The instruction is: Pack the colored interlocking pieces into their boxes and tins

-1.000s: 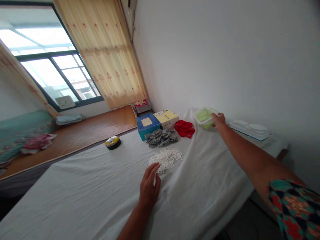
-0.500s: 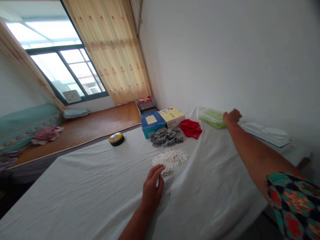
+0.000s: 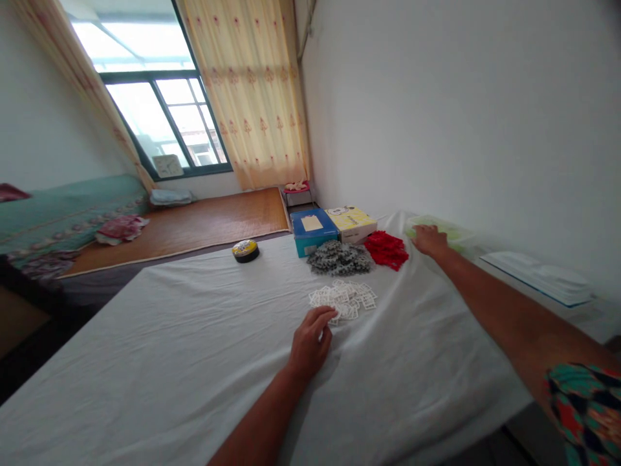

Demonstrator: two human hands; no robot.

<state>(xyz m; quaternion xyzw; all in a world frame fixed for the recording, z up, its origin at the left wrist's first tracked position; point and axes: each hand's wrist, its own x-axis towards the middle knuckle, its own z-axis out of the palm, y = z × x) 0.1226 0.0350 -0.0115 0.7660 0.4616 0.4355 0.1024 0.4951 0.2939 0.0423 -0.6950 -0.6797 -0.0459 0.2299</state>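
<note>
My left hand [image 3: 313, 338] lies on the white sheet [image 3: 194, 362], fingers loosely spread, and its tips touch a pile of small white plastic frames [image 3: 347, 298]. My right arm stretches to the far right. There my right hand [image 3: 429, 239] is curled over the near left corner of a clear container with green contents [image 3: 456, 232], which sits on the sheet by the wall and is blurred. A pile of grey pieces [image 3: 339, 259] and a pile of red pieces [image 3: 387, 249] lie between the two hands.
A blue box [image 3: 313, 230] and a yellow box [image 3: 350, 221] stand behind the piles. Further left on the sheet is a round black-and-yellow tin [image 3: 245, 250]. Flat white trays [image 3: 538, 275] lie at the right by the wall. Beyond the table are a wooden platform [image 3: 194, 223] and a window.
My right hand lowered the green container onto the sheet by the wall, then shifted from its right end to its near left corner. My left hand stayed at the white pile.
</note>
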